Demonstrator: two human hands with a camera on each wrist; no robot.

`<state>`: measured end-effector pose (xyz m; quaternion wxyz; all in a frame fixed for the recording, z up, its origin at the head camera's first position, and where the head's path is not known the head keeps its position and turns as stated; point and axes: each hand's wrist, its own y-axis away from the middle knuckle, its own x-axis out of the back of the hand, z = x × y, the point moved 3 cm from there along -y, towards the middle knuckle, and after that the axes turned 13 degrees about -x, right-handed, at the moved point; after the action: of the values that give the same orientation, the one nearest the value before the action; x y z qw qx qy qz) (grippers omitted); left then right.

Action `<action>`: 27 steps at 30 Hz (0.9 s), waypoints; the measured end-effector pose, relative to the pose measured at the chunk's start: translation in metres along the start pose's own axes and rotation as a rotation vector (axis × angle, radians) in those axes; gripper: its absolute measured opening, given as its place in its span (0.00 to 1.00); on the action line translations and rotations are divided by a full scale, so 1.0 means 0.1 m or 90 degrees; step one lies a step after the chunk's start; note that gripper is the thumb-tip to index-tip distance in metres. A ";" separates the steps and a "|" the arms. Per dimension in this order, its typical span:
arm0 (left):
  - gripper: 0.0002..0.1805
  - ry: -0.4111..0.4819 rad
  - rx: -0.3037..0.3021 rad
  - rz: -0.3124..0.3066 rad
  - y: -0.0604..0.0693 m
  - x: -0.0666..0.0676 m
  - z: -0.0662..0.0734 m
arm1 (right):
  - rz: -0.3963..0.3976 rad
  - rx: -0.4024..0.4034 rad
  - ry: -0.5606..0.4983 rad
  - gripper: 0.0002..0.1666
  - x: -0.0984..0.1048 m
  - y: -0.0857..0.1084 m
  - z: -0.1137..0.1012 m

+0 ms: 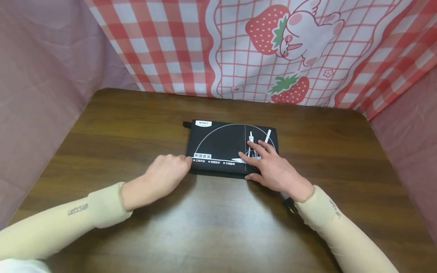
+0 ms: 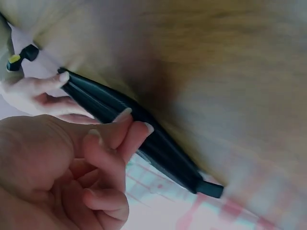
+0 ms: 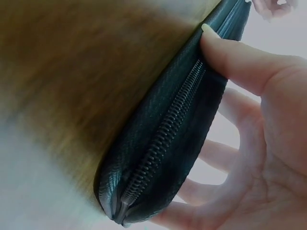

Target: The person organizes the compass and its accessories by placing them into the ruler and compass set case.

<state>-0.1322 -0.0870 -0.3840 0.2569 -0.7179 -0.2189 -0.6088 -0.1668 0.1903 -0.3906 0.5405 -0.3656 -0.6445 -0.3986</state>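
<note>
A black zippered pouch [image 1: 218, 140] with white print of a compass and a large arc lies flat on the table. My left hand [image 1: 167, 174] is at its front left corner. Thumb and index finger pinch at the zipper line; the pull itself is hidden behind the fingertips [image 2: 123, 114]. Spread over the pouch's right part, my right hand [image 1: 276, 168] presses on the printed cover with fairly straight fingers. Its thumb [image 3: 216, 40] touches the front side along the zipper [image 3: 163, 129], whose teeth are joined where they show.
The brown wooden table [image 1: 222, 227] extends around the pouch on all sides. A short black fabric loop [image 1: 186, 124] sticks out from the pouch's back left side. Behind the table hangs a red checked cloth [image 1: 191, 49] with strawberries; pinkish curtains [image 1: 51, 76] hang at the sides.
</note>
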 end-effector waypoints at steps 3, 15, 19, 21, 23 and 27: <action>0.08 0.019 0.020 0.005 0.03 -0.02 -0.08 | -0.003 0.004 0.000 0.42 0.01 0.00 0.00; 0.04 0.080 0.052 0.012 -0.02 -0.07 -0.40 | -0.005 0.018 0.002 0.40 0.01 0.01 -0.03; 0.07 0.084 0.030 0.005 -0.01 -0.09 -0.43 | -0.003 0.024 0.007 0.40 0.02 0.02 -0.05; 0.10 0.078 0.023 0.011 -0.02 -0.10 -0.44 | 0.000 0.026 0.010 0.39 0.02 0.03 -0.05; 0.11 0.073 0.022 0.017 -0.04 -0.11 -0.46 | 0.002 0.026 0.013 0.39 0.03 0.03 -0.04; 0.09 0.071 0.027 0.020 -0.12 -0.12 -0.54 | -0.002 0.021 0.011 0.39 0.03 0.04 -0.01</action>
<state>-0.1833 -0.1119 -0.3881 0.2937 -0.6805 -0.2056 -0.6391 -0.1632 0.1910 -0.3874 0.5510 -0.3523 -0.6469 -0.3922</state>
